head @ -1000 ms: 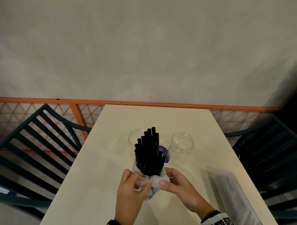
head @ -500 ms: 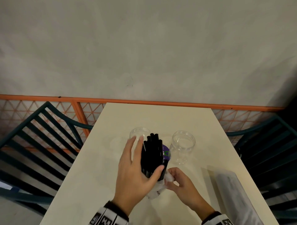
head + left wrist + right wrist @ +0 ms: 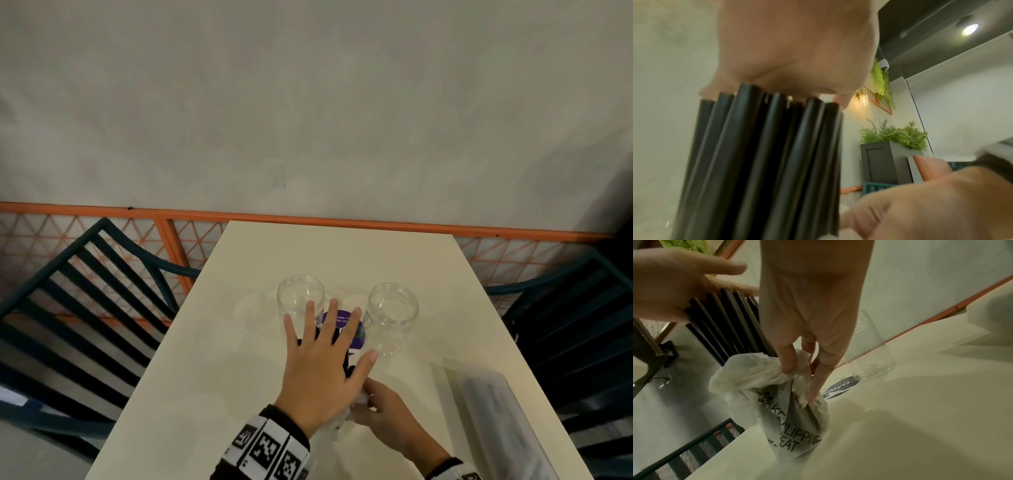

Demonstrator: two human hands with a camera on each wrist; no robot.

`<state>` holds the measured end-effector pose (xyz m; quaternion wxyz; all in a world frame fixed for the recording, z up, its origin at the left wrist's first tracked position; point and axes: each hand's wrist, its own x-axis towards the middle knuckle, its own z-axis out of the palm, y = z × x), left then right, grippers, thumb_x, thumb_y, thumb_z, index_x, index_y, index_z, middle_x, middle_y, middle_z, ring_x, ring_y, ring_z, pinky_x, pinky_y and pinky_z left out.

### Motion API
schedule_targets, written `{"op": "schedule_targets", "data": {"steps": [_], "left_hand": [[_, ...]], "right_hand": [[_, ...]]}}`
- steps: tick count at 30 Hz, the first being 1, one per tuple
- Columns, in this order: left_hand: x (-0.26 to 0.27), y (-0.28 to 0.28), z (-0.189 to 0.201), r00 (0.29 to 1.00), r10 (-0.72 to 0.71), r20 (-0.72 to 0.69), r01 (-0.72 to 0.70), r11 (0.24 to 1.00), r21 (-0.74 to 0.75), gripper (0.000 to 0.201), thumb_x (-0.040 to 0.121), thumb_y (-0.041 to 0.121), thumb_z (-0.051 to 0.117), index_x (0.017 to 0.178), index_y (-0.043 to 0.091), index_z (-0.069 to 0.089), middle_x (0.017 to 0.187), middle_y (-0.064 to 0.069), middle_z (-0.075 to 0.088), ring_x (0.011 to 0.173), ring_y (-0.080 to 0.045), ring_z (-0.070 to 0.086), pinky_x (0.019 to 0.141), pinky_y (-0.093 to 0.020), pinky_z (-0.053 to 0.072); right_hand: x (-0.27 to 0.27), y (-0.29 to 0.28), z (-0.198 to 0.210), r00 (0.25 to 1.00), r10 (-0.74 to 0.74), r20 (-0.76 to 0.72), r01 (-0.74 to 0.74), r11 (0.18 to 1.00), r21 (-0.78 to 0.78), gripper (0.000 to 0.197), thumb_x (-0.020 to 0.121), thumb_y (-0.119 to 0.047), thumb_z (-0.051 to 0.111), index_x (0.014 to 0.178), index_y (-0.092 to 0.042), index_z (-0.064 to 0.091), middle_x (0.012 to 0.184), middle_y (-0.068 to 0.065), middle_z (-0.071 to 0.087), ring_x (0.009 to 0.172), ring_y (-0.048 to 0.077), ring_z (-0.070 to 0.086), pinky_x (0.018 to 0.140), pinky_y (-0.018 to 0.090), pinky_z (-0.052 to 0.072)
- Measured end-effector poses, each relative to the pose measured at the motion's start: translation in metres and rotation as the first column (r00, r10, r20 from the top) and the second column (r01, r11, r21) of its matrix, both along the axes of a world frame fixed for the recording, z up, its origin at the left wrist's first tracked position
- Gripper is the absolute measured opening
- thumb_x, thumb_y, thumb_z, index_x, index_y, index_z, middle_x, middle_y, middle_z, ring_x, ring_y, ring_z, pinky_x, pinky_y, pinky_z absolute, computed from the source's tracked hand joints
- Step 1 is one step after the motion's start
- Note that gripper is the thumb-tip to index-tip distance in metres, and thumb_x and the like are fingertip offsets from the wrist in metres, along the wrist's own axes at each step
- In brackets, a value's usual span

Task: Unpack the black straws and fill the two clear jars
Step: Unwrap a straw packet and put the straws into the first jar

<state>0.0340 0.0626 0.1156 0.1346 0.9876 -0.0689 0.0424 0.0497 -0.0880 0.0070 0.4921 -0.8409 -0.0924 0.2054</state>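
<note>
Overhead, a cream tabletop [image 3: 342, 260] runs out to a plain grey wall, with an orange lattice rail [image 3: 102, 240] behind it and a dark slatted chair [image 3: 78, 291] at either long side. Its far half is bare; the near right corner carries a clear plastic package [image 3: 493, 411] lying flat by the edge. Two clear jars stand upright and apart near the middle, the left jar [image 3: 300, 294] and the right jar [image 3: 393, 305], both open-mouthed with nothing in them, and a round purple sticker [image 3: 346, 325] lies between them. Just in front of the jars the black straws [image 3: 731, 324] stand bunched and upright in a white printed plastic bag [image 3: 789, 418], their lower ends inside it. The left hand [image 3: 325, 363] lies flat on the straw tops, its grip spread with fingers straight. The right hand [image 3: 387, 414] pinches the gathered bag rim, thumb and fingers curled into the plastic beside the bundle.
</note>
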Motion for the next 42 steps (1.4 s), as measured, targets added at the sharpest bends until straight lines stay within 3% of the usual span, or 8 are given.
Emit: {"op": "schedule_targets", "data": {"steps": [3,10,18,23,28,32,37,42], "left_hand": [[0.0,-0.005,-0.008,1.0,0.025,0.008,-0.025,0.999,0.027,0.056,0.09,0.058,0.014,0.126,0.032,0.049,0.136,0.004,0.054,0.127,-0.027,0.048,0.098,-0.054,0.039],[0.01,-0.004,-0.005,0.975,-0.211,0.065,0.218,0.97,-0.108,0.033,0.085,0.041,0.04,0.109,0.04,0.062,0.118,0.015,0.066,0.116,-0.018,0.058,0.099,-0.044,0.045],[0.019,0.044,0.022,0.988,-0.025,0.15,0.114,0.776,-0.62,0.035,0.093,0.047,0.027,0.126,0.058,0.025,0.141,0.033,0.022,0.138,0.004,0.009,0.114,-0.018,0.005],[0.037,0.065,0.029,0.998,0.013,0.062,0.033,0.727,-0.685,0.046,0.096,0.035,0.026,0.142,0.031,0.02,0.149,0.017,0.023,0.137,0.001,0.02,0.114,-0.019,0.012],[0.064,0.074,0.017,0.999,0.048,0.003,-0.033,0.718,-0.695,0.048,0.097,0.032,0.027,0.144,0.022,0.02,0.151,0.003,0.03,0.136,-0.006,0.027,0.106,-0.014,0.017],[0.092,0.076,0.004,0.989,0.114,-0.092,-0.146,0.707,-0.692,0.067,0.086,0.053,0.04,0.143,0.022,0.023,0.15,0.002,0.033,0.135,-0.012,0.032,0.108,-0.025,0.025],[0.12,0.072,-0.026,0.979,0.149,-0.142,-0.205,0.728,-0.655,0.114,0.057,0.066,0.07,0.144,0.017,0.014,0.147,0.0,0.033,0.131,-0.014,0.039,0.103,-0.028,0.035],[0.132,0.065,-0.06,0.968,0.243,-0.067,-0.225,0.713,-0.665,0.124,0.043,0.074,0.07,0.14,0.016,0.018,0.137,-0.001,0.043,0.122,-0.019,0.046,0.102,-0.041,0.042]], "right_hand": [[-0.001,0.001,-0.002,1.0,0.011,-0.007,-0.011,1.0,0.007,0.021,0.086,-0.021,0.061,0.105,-0.032,0.059,0.106,-0.009,0.068,0.093,0.008,0.063,0.073,0.016,0.051],[-0.003,-0.005,-0.002,0.998,-0.027,0.06,0.029,0.999,-0.029,0.02,0.084,-0.015,0.062,0.097,-0.03,0.06,0.1,0.0,0.068,0.083,0.006,0.062,0.075,0.023,0.054],[-0.002,-0.003,0.076,0.906,-0.29,0.309,0.238,0.951,0.195,0.037,0.084,-0.001,0.06,0.085,-0.038,0.058,0.092,-0.004,0.062,0.078,-0.005,0.059,0.064,0.009,0.046],[0.034,0.001,0.131,0.677,-0.234,0.698,0.313,0.95,0.014,0.026,0.08,-0.033,0.048,0.099,-0.026,0.063,0.113,-0.017,0.05,0.109,0.01,0.044,0.098,0.035,0.032],[0.08,0.018,0.146,0.526,-0.022,0.85,0.358,0.912,-0.198,0.043,0.085,-0.032,0.032,0.111,-0.019,0.064,0.114,0.002,0.069,0.128,0.012,0.037,0.114,0.028,-0.011],[0.112,0.034,0.148,0.51,0.135,0.85,0.325,0.884,-0.336,0.044,0.085,-0.023,0.03,0.11,-0.012,0.064,0.114,0.006,0.07,0.127,0.029,0.049,0.108,0.063,0.013],[0.139,0.049,0.137,0.443,0.285,0.85,0.298,0.847,-0.44,0.042,0.09,-0.02,0.028,0.102,-0.014,0.067,0.107,0.005,0.072,0.119,0.031,0.057,0.098,0.069,0.024],[0.153,0.05,0.125,0.385,0.341,0.857,0.258,0.852,-0.455,0.065,0.099,-0.033,0.005,0.101,-0.012,0.067,0.106,0.006,0.072,0.118,0.029,0.056,0.099,0.066,0.027]]}}
